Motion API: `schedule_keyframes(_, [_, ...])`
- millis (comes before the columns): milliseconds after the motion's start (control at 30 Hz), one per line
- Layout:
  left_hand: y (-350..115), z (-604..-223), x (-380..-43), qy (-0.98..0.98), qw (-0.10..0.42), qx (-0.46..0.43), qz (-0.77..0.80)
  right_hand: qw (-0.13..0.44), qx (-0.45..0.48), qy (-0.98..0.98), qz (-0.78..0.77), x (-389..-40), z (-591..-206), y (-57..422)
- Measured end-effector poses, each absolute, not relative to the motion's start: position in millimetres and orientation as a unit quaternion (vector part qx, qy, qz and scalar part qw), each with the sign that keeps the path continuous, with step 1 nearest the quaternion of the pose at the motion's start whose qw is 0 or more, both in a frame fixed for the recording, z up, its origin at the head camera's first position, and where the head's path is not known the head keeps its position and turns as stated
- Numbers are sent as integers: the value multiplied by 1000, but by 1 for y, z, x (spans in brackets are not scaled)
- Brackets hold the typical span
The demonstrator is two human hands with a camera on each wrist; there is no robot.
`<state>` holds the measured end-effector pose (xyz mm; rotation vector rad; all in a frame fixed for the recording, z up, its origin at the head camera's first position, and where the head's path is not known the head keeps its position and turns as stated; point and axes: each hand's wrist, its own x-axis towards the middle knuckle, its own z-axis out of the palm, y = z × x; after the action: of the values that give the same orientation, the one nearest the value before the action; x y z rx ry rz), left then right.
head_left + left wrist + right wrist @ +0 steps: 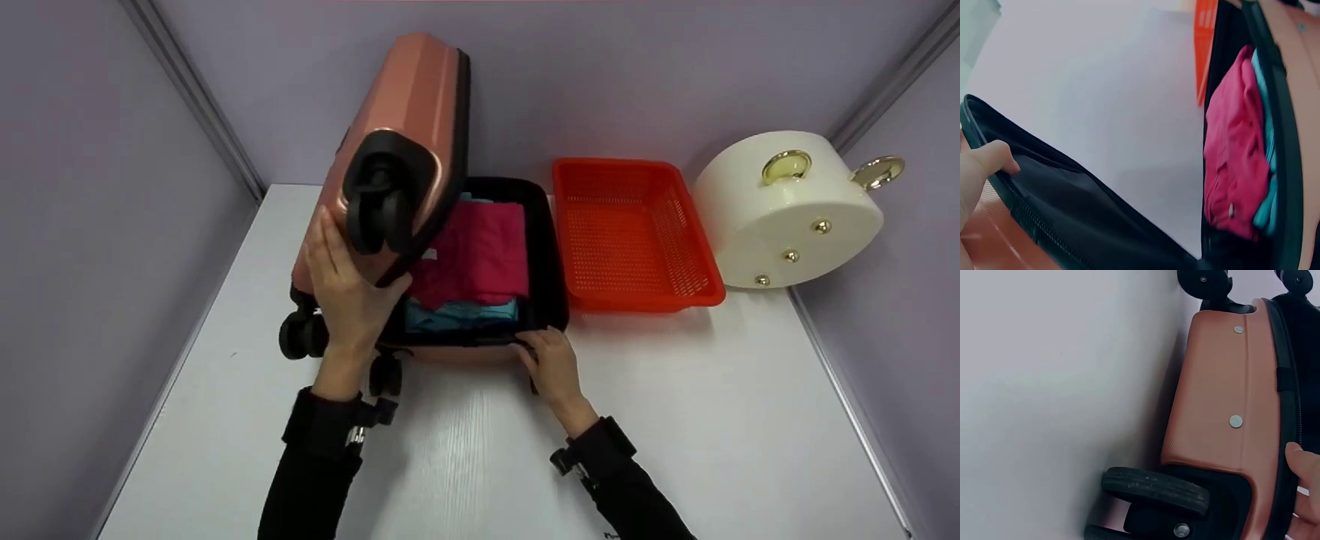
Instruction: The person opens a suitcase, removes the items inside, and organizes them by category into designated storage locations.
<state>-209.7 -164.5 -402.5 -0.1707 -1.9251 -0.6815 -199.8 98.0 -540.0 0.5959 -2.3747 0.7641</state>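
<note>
A rose-pink hard-shell suitcase stands partly open, its lid (412,97) tilted up at the left. My left hand (345,296) grips the lid's near edge. In the left wrist view its thumb hooks over the zipper rim onto the black lining (1089,208). With the right hand (553,367) I hold the near right corner of the suitcase base (1213,399), thumb against the dark zipper rim in the right wrist view. Inside the base lie a folded magenta garment (491,251) and, under it, teal clothing (459,316). The lid hides the left part of the base.
Right of the suitcase sits a red plastic basket (564,247) with a perforated bottom. Beyond it, a round cream case (795,214) with gold handles leans by the wall. Black caster wheels (304,335) stick out at the suitcase's near side. Grey walls border the white table (450,465).
</note>
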Motion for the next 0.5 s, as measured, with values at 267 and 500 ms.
schedule_keyframes(267, [-203,-395,-201,-736,526,-44,-423,293,217,-889,278,-201,-541,96])
schedule_keyframes(500, [-234,-388,-191,-708,547,34,-447,313,215,-885,269,-203,-544,97])
